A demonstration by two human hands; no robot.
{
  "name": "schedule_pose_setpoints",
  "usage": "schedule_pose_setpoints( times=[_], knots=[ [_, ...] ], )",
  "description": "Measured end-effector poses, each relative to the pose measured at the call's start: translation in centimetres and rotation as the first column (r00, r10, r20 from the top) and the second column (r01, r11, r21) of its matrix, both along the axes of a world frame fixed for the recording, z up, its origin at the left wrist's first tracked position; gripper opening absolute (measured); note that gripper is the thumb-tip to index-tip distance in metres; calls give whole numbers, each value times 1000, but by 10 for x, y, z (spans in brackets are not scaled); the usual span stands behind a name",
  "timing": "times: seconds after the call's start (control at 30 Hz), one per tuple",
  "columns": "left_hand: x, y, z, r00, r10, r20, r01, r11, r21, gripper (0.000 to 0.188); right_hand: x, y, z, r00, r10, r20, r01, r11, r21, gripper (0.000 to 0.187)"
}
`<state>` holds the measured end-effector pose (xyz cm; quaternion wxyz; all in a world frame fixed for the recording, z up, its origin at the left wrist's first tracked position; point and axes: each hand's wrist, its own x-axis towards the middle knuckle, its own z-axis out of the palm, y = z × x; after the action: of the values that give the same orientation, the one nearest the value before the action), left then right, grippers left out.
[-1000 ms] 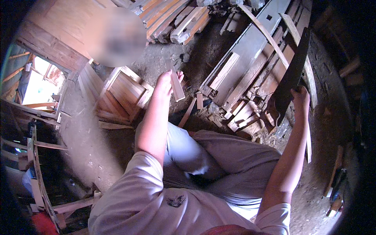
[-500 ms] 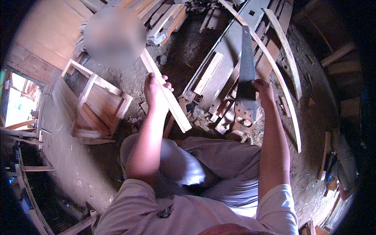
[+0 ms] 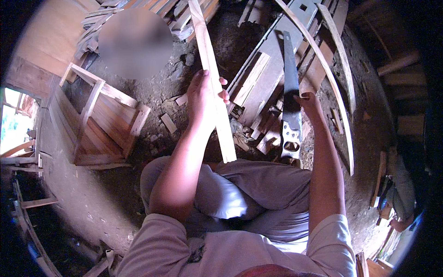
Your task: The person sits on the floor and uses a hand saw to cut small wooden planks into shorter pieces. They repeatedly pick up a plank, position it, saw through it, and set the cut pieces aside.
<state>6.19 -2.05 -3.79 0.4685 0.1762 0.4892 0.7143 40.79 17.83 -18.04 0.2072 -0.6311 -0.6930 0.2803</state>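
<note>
My left hand (image 3: 202,102) is wrapped round a long pale wooden strip (image 3: 223,134). The strip slants up and away from me, its near end just above my crossed legs. To its right, my right hand (image 3: 312,103) grips a handsaw (image 3: 290,69) by the edge of its blade, near the handle. The blade points away from me, while the handle hangs toward my knee. Under the saw lies a long grey board (image 3: 262,84) with a short pale wood block (image 3: 252,79) on it.
A wooden frame with slats (image 3: 94,121) stands on the left. Two long curved strips run along the right, one a thin pale strip (image 3: 334,85). Stacked boards (image 3: 182,23) lie at the back, and offcuts (image 3: 169,123) litter the dirt floor. A round blur hides part of the far left.
My left hand has moved right and slightly away with the wooden strip, which now stands steeper. The saw has tilted a little, its handle shifting right. The whole view has shifted slightly.
</note>
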Motion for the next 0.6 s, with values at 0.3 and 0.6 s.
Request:
schedule_pose_setpoints(
  times=[0.3, 0.6],
  knots=[
    [-8, -4, -10, 1000, -4, -5, 4, 1000, 8, 31, -144, -94, 93, 917, 391, 71, -391, 856, 337, 48],
    [-3, -1, -4, 998, -46, -50, 45, 999, -3, 30, -173, -130, 84, 807, 536, 248, -590, 754, 290, 57]
  ],
)
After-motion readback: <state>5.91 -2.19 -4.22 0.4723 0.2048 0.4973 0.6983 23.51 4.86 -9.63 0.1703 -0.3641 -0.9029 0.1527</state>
